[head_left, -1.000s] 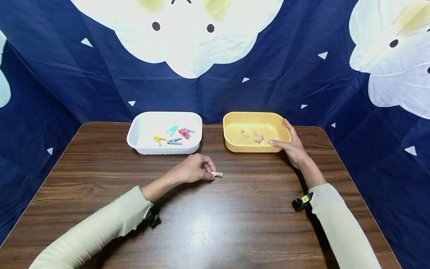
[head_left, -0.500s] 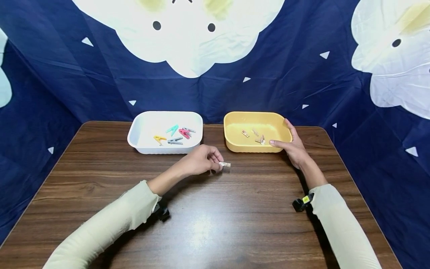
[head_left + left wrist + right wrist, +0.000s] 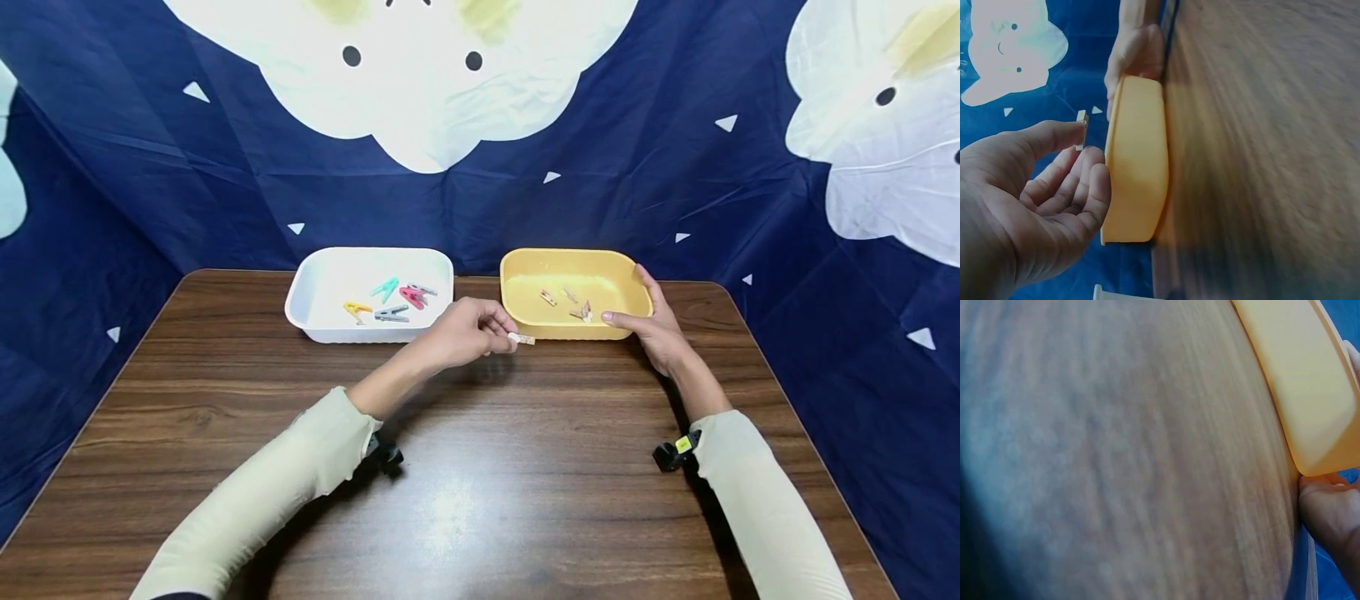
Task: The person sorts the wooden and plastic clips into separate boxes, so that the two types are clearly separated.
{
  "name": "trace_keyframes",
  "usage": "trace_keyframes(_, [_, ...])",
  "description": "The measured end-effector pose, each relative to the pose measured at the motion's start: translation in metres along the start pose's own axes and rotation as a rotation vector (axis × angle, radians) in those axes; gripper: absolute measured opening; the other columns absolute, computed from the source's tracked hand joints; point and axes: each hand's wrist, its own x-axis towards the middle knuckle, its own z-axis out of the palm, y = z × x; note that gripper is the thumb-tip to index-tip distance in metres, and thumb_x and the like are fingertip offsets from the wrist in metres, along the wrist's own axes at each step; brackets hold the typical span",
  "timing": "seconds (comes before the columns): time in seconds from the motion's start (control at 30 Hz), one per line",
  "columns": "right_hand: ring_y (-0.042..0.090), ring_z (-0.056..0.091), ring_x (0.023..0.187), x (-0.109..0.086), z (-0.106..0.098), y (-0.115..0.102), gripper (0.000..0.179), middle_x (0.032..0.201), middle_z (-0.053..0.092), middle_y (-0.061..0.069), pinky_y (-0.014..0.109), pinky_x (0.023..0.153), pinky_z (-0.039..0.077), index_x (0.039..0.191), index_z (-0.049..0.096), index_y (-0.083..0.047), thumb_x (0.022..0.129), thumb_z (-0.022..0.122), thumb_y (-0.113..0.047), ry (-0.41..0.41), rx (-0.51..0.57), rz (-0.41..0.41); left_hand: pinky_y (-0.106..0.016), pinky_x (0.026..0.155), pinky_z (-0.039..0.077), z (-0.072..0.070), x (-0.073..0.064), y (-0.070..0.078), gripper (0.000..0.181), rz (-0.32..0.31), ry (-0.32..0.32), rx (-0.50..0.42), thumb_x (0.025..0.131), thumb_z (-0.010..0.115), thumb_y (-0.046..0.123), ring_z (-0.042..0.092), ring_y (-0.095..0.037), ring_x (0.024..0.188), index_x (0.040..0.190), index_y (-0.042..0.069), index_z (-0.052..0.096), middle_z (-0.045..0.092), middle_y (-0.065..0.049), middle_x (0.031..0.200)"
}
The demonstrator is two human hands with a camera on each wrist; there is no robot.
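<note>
My left hand [image 3: 467, 335] pinches a small wooden clothespin [image 3: 522, 339] between thumb and fingertips, just in front of the yellow basin [image 3: 551, 332]. In the left wrist view the clothespin [image 3: 1082, 129] stands at the thumb tip, beside the basin's outer wall. My right hand [image 3: 655, 333] grips that basin at its right end, thumb over the front rim and fingers along the side. Several small wooden clothespins [image 3: 548, 297] lie on the basin's floor. Only the heel of my right hand [image 3: 1332, 503] shows clearly in the right wrist view.
Left of the yellow basin stands a white basin [image 3: 330, 335] with several coloured plastic clothespins [image 3: 412, 297] in it. Both sit at the back edge of the brown wooden table [image 3: 480, 467]. A dark blue cloth [image 3: 495, 208] with cloud figures hangs behind and at the sides.
My left hand has moved right and away from me with the clothespin, from the table's middle to the yellow basin's front. The right hand has stayed on the basin.
</note>
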Motion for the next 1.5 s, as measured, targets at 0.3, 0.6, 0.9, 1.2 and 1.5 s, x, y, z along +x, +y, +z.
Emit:
trace_keyframes(0.3, [0.023, 0.020, 0.175, 0.000, 0.000, 0.002, 0.116, 0.192, 0.005, -0.005, 0.029, 0.138, 0.031, 0.183, 0.010, -0.035, 0.099, 0.083, -0.002, 0.001, -0.005, 0.003, -0.025, 0.071, 0.058, 0.004, 0.017, 0.006, 0.014, 0.005, 0.043, -0.059, 0.093, 0.084, 0.005, 0.066, -0.013, 0.076, 0.106, 0.002, 0.080, 0.074, -0.002, 0.089])
trace_keyframes(0.6, [0.024, 0.022, 0.175, 0.001, 0.001, 0.001, 0.115, 0.192, 0.009, -0.002, 0.028, 0.137, 0.032, 0.183, 0.011, -0.035, 0.099, 0.083, -0.001, -0.001, 0.005, 0.000, -0.032, 0.076, 0.063, 0.001, 0.030, 0.009, 0.012, 0.008, 0.077, -0.177, 0.095, 0.082, 0.000, 0.068, -0.013, 0.077, 0.106, -0.002, 0.079, 0.073, -0.003, 0.088])
trace_keyframes(0.9, [0.023, 0.022, 0.175, 0.000, 0.001, 0.004, 0.116, 0.192, 0.007, -0.003, 0.028, 0.137, 0.033, 0.183, 0.010, -0.036, 0.099, 0.083, -0.003, 0.001, -0.010, 0.009, -0.046, 0.087, 0.066, 0.002, 0.039, 0.010, 0.013, -0.019, 0.099, -0.221, 0.097, 0.083, 0.001, 0.069, -0.015, 0.078, 0.108, -0.002, 0.078, 0.074, -0.002, 0.087])
trace_keyframes(1.2, [0.024, 0.022, 0.175, 0.002, -0.001, 0.004, 0.116, 0.192, 0.008, -0.003, 0.025, 0.135, 0.035, 0.183, 0.012, -0.036, 0.098, 0.083, 0.000, 0.004, 0.010, 0.002, -0.052, 0.094, 0.064, 0.006, 0.050, 0.014, 0.012, -0.022, 0.116, -0.221, 0.098, 0.084, 0.004, 0.069, -0.014, 0.080, 0.108, 0.000, 0.079, 0.076, -0.003, 0.090])
trace_keyframes(1.5, [0.023, 0.022, 0.174, 0.003, -0.001, 0.004, 0.116, 0.192, 0.008, -0.004, 0.025, 0.134, 0.035, 0.183, 0.012, -0.037, 0.098, 0.083, 0.000, 0.004, 0.004, 0.005, -0.030, 0.080, 0.064, 0.013, 0.060, 0.019, 0.015, -0.025, 0.125, -0.279, 0.098, 0.080, -0.002, 0.068, -0.014, 0.079, 0.112, -0.004, 0.077, 0.074, -0.006, 0.093])
